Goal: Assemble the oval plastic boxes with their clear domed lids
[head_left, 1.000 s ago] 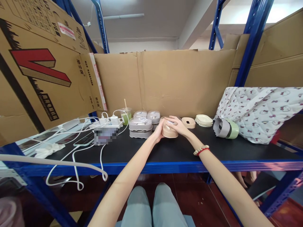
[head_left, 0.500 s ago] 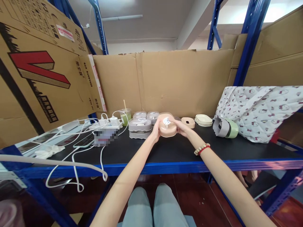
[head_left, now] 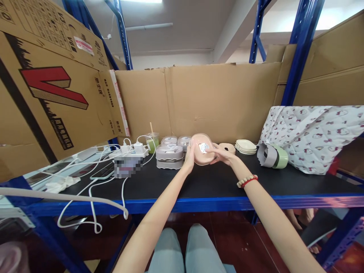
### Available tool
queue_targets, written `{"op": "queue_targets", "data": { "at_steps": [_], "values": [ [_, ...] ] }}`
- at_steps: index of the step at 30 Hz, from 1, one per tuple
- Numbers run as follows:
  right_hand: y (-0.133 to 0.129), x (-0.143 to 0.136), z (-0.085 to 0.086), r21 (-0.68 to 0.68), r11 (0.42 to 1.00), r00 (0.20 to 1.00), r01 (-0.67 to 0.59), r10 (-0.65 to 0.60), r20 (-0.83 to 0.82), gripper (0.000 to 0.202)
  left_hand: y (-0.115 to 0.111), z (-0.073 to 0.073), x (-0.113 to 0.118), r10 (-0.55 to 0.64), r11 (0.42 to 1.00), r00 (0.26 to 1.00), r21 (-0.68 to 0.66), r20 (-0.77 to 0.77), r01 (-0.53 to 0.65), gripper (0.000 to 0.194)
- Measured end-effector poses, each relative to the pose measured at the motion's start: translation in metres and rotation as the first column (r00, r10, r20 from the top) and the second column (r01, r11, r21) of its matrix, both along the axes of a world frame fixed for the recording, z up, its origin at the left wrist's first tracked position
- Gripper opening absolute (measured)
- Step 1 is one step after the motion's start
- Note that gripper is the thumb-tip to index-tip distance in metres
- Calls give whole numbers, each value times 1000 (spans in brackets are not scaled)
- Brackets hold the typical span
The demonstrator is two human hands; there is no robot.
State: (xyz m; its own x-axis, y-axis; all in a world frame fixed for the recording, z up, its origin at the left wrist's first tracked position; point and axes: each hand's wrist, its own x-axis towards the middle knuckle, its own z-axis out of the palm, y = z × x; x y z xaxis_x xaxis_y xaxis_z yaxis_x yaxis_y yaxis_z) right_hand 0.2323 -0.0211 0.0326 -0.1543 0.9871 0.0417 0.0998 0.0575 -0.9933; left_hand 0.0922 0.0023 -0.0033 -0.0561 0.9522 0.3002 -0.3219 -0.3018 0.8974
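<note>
Between my two hands, raised over the black tabletop (head_left: 216, 185), is a pinkish-beige oval box (head_left: 199, 141) with a clear lid and a round printed sticker (head_left: 203, 148). My left hand (head_left: 189, 157) grips its left side. My right hand (head_left: 223, 154) holds the lower right side, with a finger lying at the sticker. The box is tilted so that its top faces me. Just left of it, grey oval boxes (head_left: 170, 153) with clear lids are stacked in two layers, and more lidded boxes (head_left: 170, 140) stand behind them. A beige piece with an opening (head_left: 227, 148) lies beyond my right hand.
Cream dishes (head_left: 245, 146) are stacked at the back right, beside grey and green cylinders (head_left: 273, 155) and a patterned quilted bag (head_left: 309, 136). At left are a power strip with white cables (head_left: 125, 149), a phone (head_left: 102, 171) and a green drink (head_left: 152, 142). Cardboard (head_left: 222, 100) walls the back.
The box has tipped up and turned, so its top now faces me more fully. My right hand has shifted slightly right and down along its side.
</note>
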Motion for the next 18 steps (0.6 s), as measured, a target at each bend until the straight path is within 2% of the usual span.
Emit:
{"op": "queue_targets", "data": {
  "at_steps": [3, 5, 8, 10, 12, 14, 15, 16, 18],
  "values": [
    [10, 4, -1, 82, 980, 983, 180, -177, -44, 42, -1, 1, -5, 159, 984, 980, 102, -121, -147, 30],
    [17, 9, -4, 83, 962, 965, 261, -262, -5, 37, -3, 3, -10, 294, 947, 940, 189, -172, -261, 25],
    [25, 17, -11, 70, 962, 960, 262, -268, 79, 36, -9, 5, -15, 443, 871, 873, 330, -203, -365, 25],
    [29, 20, -18, 75, 972, 962, 222, -231, 143, 31, -14, 6, -15, 482, 820, 818, 489, -314, -296, 28],
    [31, 19, -24, 99, 980, 959, 173, -190, 208, 25, -18, 6, -13, 505, 771, 687, 630, -522, -88, 30],
    [33, 16, -30, 135, 981, 948, 137, -169, 269, 22, -19, 4, -11, 504, 764, 493, 633, -709, 129, 34],
    [34, 14, -33, 153, 980, 940, 126, -167, 298, 20, -20, 3, -11, 484, 780, 425, 597, -765, 188, 36],
    [35, 11, -35, 173, 978, 930, 118, -170, 326, 20, -19, 2, -10, 461, 797, 379, 562, -802, 222, 38],
    [36, 8, -37, 220, 969, 908, 114, -191, 373, 21, -18, 1, -11, 430, 818, 339, 520, -837, 248, 42]
  ]
}}
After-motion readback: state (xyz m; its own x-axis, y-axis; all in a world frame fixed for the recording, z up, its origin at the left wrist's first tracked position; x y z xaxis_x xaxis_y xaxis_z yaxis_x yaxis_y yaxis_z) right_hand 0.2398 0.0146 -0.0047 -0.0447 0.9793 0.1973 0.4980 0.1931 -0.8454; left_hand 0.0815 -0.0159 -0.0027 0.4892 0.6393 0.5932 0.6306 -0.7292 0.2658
